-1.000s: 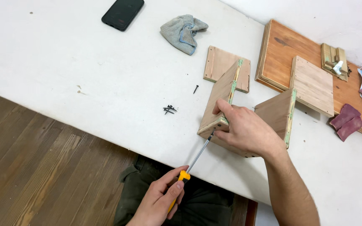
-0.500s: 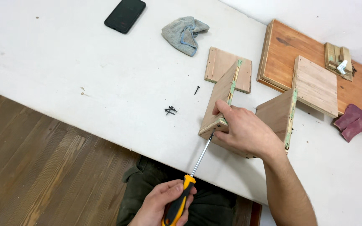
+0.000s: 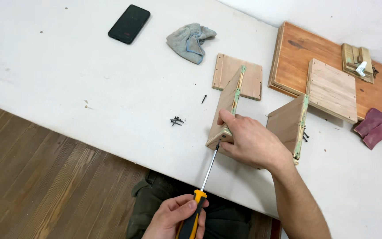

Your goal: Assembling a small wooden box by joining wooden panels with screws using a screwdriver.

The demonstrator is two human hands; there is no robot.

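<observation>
My right hand (image 3: 250, 141) grips the near end of an upright wooden panel (image 3: 226, 104) with a green-tinted edge. The panel belongs to a small wooden assembly with a second upright panel (image 3: 288, 121) to the right. My left hand (image 3: 171, 217) is closed around the yellow-and-black handle of a screwdriver (image 3: 209, 166). The screwdriver's tip touches the near lower end of the panel, just beside my right thumb. A small pile of black screws (image 3: 176, 120) lies on the white table (image 3: 89, 88) to the left of the panel. One single screw (image 3: 204, 98) lies farther back.
A black phone (image 3: 129, 24) and a crumpled grey cloth (image 3: 190, 40) lie at the back. A flat wooden square (image 3: 250, 77) lies behind the assembly. A large board (image 3: 295, 53) at the right carries a square panel (image 3: 332, 90) and small blocks (image 3: 357, 62). Maroon sandpaper (image 3: 373, 128) lies beside it. The wooden floor (image 3: 45, 186) is below the table edge.
My left hand with the screwdriver handle has moved slightly lower and nearer to me. The tip stays at the panel's end. My right hand keeps its grip.
</observation>
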